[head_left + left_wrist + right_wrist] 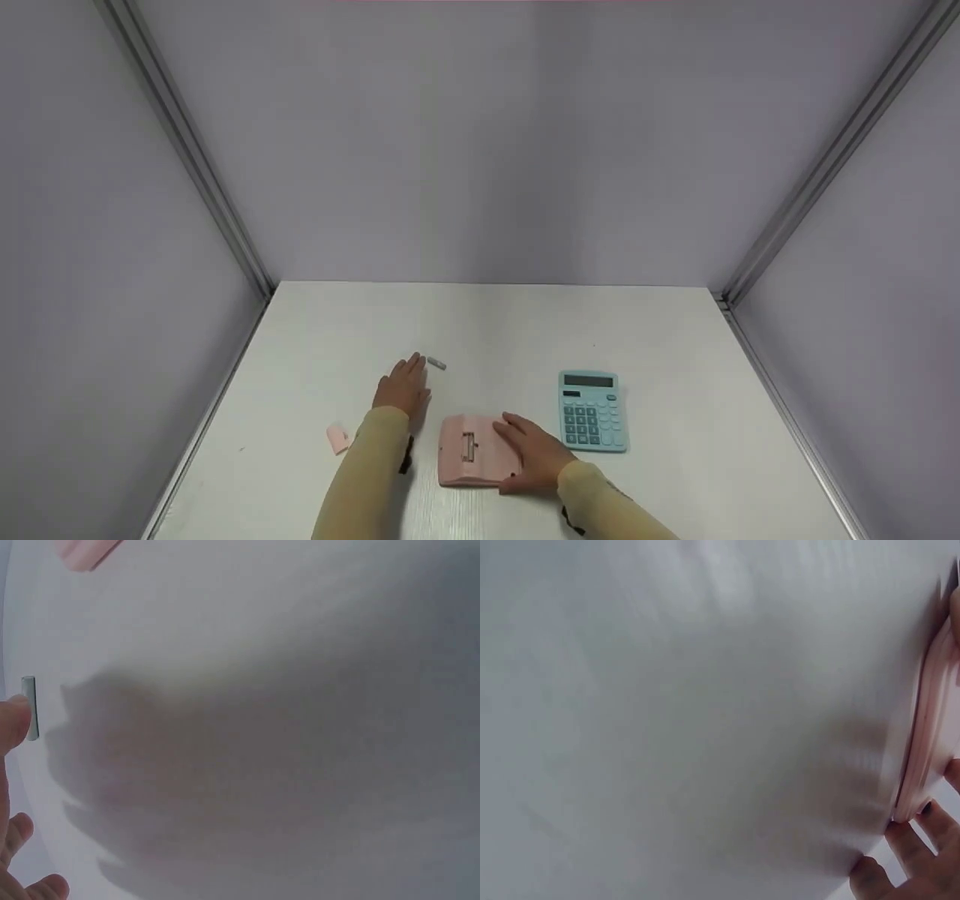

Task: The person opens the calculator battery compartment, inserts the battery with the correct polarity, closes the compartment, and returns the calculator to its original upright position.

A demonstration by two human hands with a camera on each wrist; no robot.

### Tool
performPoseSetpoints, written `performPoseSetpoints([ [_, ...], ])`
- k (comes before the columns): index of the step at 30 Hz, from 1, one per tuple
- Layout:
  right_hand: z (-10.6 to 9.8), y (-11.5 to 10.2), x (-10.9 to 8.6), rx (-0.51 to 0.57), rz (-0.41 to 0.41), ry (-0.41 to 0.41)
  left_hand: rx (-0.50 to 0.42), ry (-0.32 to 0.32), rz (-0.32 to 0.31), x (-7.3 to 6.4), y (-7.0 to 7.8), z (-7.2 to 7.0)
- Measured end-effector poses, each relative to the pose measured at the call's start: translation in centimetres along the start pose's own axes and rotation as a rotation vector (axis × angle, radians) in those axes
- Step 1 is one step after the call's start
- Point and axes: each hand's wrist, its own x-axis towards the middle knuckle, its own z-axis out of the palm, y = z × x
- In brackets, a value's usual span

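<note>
A pink calculator (454,459) lies back side up on the white table, its small battery slot (469,447) uncovered. Over its right end my right hand (537,454) grips it, thumb at the near edge and fingers at the far edge. In the right wrist view, fingertips (930,819) meet the edge of the pink case (928,720). Farther out, my left hand (401,388) reaches forward with its fingers extended beside a small grey-white battery (436,364). In the left wrist view a fingertip overlaps the battery (32,726).
A pink battery cover (337,439) lies left of my left forearm. To the right of my right hand lies a blue calculator (592,411), keys up. Grey panels (480,150) enclose the table (675,337) at the back and both sides.
</note>
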Motion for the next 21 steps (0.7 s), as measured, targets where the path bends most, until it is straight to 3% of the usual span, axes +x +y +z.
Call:
performPoseSetpoints([
  [6, -0.3, 0.1, -0.7, 0.001, 0.017, -0.008, -0.029, -0.041, -0.002, -0.1, 1.5, 0.1],
  [15, -0.6, -0.1, -1.6, 0.010, 0.040, -0.013, -0.027, -0.047, 0.011, 0.5, 2.4, 0.3],
  [21, -0.6, -0.2, -1.9, 0.001, 0.036, -0.030, -0.016, -0.112, 0.015, 0.2, 2.8, 0.5],
])
